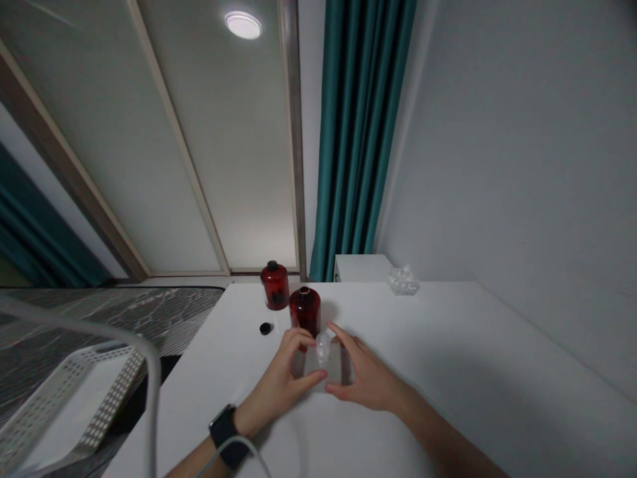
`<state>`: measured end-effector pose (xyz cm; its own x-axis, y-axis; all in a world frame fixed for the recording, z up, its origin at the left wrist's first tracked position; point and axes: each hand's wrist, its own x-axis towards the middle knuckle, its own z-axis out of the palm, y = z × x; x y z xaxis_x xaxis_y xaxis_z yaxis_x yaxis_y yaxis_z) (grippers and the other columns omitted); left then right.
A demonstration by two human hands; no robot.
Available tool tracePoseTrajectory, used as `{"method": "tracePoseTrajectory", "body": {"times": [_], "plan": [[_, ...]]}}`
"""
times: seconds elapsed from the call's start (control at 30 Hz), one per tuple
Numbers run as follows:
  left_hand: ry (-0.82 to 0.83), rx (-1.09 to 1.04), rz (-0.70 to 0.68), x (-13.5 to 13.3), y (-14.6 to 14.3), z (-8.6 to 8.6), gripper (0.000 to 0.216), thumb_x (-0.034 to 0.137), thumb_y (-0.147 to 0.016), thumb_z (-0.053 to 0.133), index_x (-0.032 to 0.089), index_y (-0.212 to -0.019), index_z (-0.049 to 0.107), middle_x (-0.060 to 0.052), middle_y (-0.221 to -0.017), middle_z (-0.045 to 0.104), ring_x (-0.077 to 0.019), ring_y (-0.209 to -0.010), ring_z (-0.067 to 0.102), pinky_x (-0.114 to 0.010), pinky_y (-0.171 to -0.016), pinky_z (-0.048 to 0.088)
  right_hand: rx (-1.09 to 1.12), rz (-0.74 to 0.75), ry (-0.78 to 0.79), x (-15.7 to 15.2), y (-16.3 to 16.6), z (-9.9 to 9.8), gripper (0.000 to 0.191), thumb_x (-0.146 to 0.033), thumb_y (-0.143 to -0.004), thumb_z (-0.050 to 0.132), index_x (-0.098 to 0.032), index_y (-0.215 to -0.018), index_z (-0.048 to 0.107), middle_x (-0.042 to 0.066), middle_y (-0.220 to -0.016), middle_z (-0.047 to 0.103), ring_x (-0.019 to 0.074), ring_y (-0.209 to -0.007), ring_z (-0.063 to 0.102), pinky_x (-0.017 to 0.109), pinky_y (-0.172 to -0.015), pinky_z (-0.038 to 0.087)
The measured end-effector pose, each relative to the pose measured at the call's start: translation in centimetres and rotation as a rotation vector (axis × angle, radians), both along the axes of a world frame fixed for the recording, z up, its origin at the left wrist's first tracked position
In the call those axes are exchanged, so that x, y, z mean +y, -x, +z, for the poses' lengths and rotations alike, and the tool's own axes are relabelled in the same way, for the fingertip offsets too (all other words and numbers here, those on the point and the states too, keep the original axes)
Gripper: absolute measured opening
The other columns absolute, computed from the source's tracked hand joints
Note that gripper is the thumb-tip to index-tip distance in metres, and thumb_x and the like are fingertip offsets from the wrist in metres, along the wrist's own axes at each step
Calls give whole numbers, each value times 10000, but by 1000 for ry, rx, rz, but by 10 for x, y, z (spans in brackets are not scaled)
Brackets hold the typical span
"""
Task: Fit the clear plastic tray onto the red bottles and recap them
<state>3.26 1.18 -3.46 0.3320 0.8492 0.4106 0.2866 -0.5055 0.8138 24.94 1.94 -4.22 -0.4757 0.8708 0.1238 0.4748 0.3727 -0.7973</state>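
Observation:
Low in the middle of the head view, a small clear, shiny piece (323, 348) sits at a square translucent white thing (323, 383); their exact kind does not show. My left hand (291, 368) curls around the left side, fingertips against the clear piece and thumb across the front. On the right side, my right hand (365, 372) curves in with thumb and index finger wide apart, close to the same piece. Just behind my fingers stands a dark red bottle (305, 309) without a cap. A second red bottle (275, 289) with a black top stands behind it to the left.
A small black cap (265, 328) lies on the white table (448, 372) left of the bottles. Crumpled clear plastic (403, 281) rests at the back edge. At the lower left is a white perforated basket (64, 385); a pale cable (153, 398) hangs near the camera.

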Motion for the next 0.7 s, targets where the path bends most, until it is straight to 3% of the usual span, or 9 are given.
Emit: {"method": "tracePoseTrajectory", "body": {"times": [0.07, 0.23, 0.4, 0.53, 0.7], "plan": [[-4, -19, 19, 0, 0, 0, 208, 225, -819, 709, 216, -924, 529, -59, -1063, 552, -237, -1026, 540, -377, -911, 451, 3, 5, -10, 0, 0, 0, 1056, -308, -703, 822, -271, -1565, 214, 122, -1454, 510, 315, -1329, 477, 505, -1114, 372], [-7, 22, -24, 0, 1, 0, 319, 210, -837, 684, 235, -1128, 554, -69, -1109, 537, -240, -1031, 516, -377, -908, 444, -19, 12, -9, 1, 0, 0, 1028, -298, -711, 807, -228, -1560, 230, 150, -1493, 469, 317, -1359, 453, 511, -1139, 349], [-4, 2, 17, 0, 1, 0, 186, 175, -824, 680, 218, -923, 529, -50, -1060, 535, -233, -1025, 530, -381, -927, 434, -1, 35, -35, 1, 0, 2, 995, -258, -711, 791, -229, -1549, 254, 142, -1518, 454, 311, -1377, 445, 514, -1155, 338], [-1, 39, -16, 0, 0, 1, 310, 186, -873, 629, 241, -1165, 542, -70, -1122, 531, -239, -1053, 521, -394, -940, 436, 2, 49, -42, 4, 0, 1, 983, -244, -719, 775, -204, -1548, 249, 147, -1559, 404, 307, -1418, 403, 508, -1182, 306], [-28, 15, 25, 1, -1, 3, 135, 178, -865, 620, 213, -979, 559, -58, -1026, 542, -237, -1009, 532, -390, -926, 439, -3, 51, -39, 5, 1, -3, 994, -244, -704, 791, -206, -1544, 259, 152, -1550, 415, 323, -1405, 421, 517, -1172, 319]]}}
